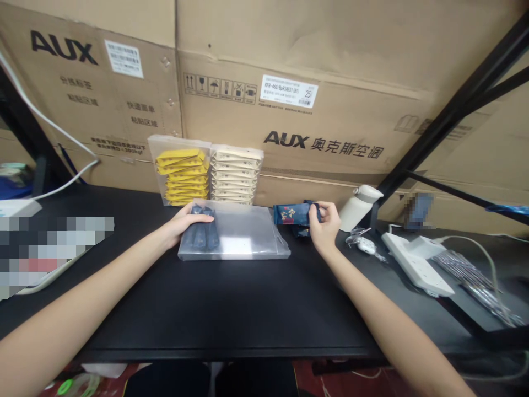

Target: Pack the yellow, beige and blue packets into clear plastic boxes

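A clear plastic box (pixel 243 231) lies on the black table in front of me, with several dark blue packets (pixel 200 234) side by side in its left end. My left hand (pixel 184 221) grips that end, its thumb across the packets and its other fingers mostly hidden. To the right of the box, my right hand (pixel 325 223) pinches a dark blue printed packet (pixel 291 214) by its right end. Another dark packet (pixel 301 230) shows partly beneath it on the table.
Behind stand a clear box of yellow packets (pixel 185 176) and one of cream packets (pixel 235 173), against AUX cartons (pixel 330 99). To the right are a white bottle (pixel 359 208), a wrapped white item (pixel 366 246), a power strip (pixel 417 264) and a black metal frame (pixel 438 110).
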Tool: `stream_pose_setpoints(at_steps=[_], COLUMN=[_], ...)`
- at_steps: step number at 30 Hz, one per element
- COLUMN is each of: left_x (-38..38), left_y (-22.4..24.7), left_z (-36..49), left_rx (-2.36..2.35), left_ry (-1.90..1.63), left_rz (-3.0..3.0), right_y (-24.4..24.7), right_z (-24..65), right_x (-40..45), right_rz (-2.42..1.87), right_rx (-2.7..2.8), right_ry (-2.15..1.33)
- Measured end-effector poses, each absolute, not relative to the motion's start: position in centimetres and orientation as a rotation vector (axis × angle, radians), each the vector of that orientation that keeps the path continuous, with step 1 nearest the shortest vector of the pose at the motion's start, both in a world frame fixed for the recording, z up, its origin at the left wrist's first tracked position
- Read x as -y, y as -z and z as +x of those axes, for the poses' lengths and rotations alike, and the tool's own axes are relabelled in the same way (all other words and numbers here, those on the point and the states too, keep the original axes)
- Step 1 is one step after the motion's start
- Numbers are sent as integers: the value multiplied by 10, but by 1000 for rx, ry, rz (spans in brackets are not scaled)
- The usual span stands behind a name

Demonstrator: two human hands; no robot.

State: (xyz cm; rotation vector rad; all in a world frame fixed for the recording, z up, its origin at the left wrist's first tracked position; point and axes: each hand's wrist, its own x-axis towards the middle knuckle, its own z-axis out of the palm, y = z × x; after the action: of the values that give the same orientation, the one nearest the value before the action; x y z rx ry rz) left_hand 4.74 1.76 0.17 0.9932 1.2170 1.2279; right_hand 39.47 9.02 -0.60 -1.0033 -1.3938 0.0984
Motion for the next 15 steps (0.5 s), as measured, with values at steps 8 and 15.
stream_pose_setpoints(at_steps=[8,15], left_x=[-20,-20], left_y=[-1,-1], left_z=[44,44], left_rx=[-1244,-1262], left_ry=[-1252,-1301], left_rz=[965,934], right_y=[14,17], right_z=[401,398], right_x=[-105,-107], right_rz=[-1100,-1163], right_rx=[1240,1270], right_ry=[-674,-916])
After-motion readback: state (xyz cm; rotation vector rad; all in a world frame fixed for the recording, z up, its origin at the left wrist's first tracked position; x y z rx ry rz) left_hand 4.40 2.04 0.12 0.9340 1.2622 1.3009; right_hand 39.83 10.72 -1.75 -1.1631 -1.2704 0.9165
